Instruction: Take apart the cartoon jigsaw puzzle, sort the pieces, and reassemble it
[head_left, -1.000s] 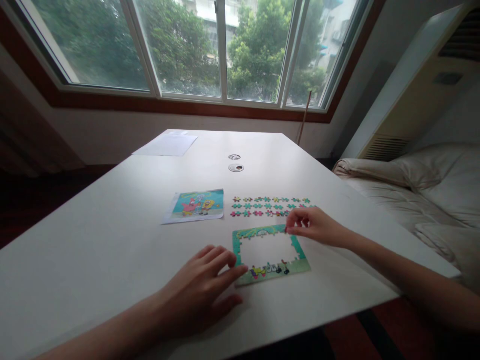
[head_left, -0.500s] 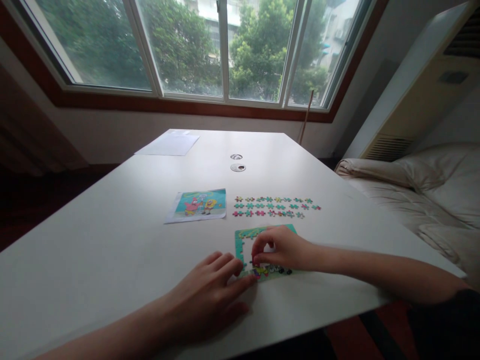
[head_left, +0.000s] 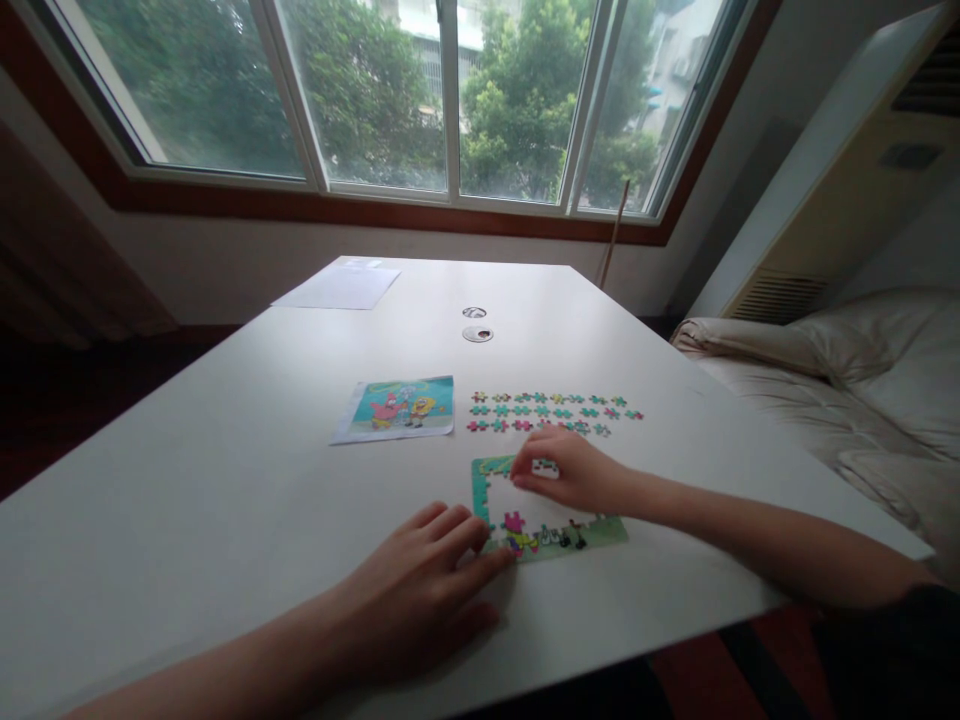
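Observation:
A partly built jigsaw frame (head_left: 606,531) with a green border lies near the table's front edge. A pink piece (head_left: 514,522) sits inside its lower left corner. My left hand (head_left: 420,592) lies flat on the table, fingers stretched out, with the fingertips touching the frame's lower left corner. My right hand (head_left: 568,470) hovers over the frame's upper edge. Its fingers are loosely curled, thumb and fingers apart, and nothing shows between them. Rows of loose puzzle pieces (head_left: 551,412) lie just behind the right hand.
A printed cartoon reference picture (head_left: 397,408) lies left of the loose pieces on the white table (head_left: 225,480). Farther back are a sheet of paper (head_left: 337,287) and two round cable holes (head_left: 478,334). A bed with pale bedding (head_left: 840,380) stands at the right.
My right hand came from the loose pieces to the frame's lower left, left a pink piece there, and has drawn back toward the frame's top edge. The left hand barely moved.

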